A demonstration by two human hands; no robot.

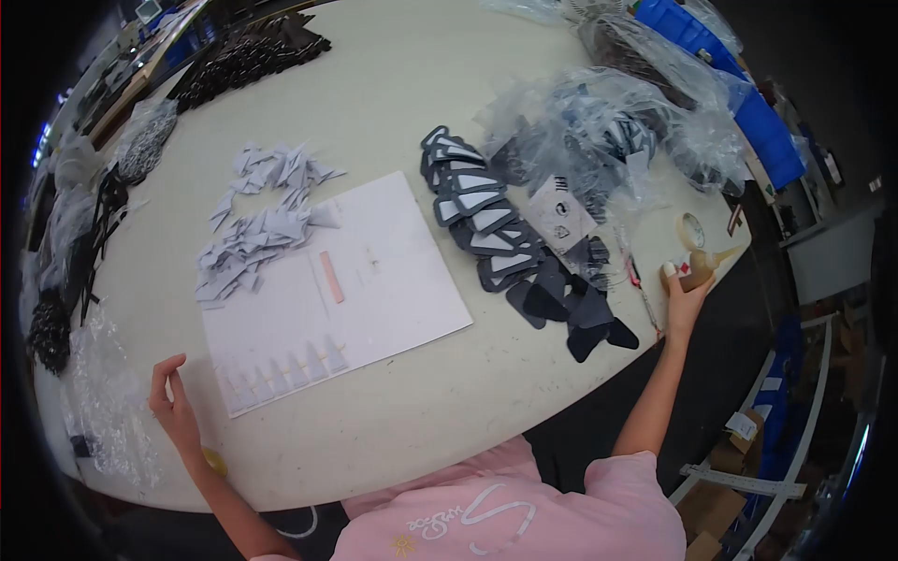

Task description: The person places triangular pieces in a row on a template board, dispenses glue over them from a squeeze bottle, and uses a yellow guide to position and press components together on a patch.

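Note:
At the table's right edge, my right hand (686, 297) is wrapped round a squeeze bottle (697, 269) of amber liquid, probably glue, its nozzle pointing right. My left hand (174, 407) is at the left, fingers loosely bent and apart, nothing visible in them. Between my hands lies a white board (402, 299). Along its near edge runs a row of small grey tapered pieces (297, 370), with yellowish marks beside them. A loose heap of similar grey pieces (253, 245) covers the board's far left corner and the table beyond. A pink strip (331, 277) lies mid-board.
Dark patches with pale centres (486, 220) overlap in a line right of the board. Clear plastic bags (589, 112), a tape roll (691, 230) and a thin red-handled tool (634, 273) lie farther right. Crumpled film (108, 402) is by my left hand; dark bundles (248, 61) lie at the back.

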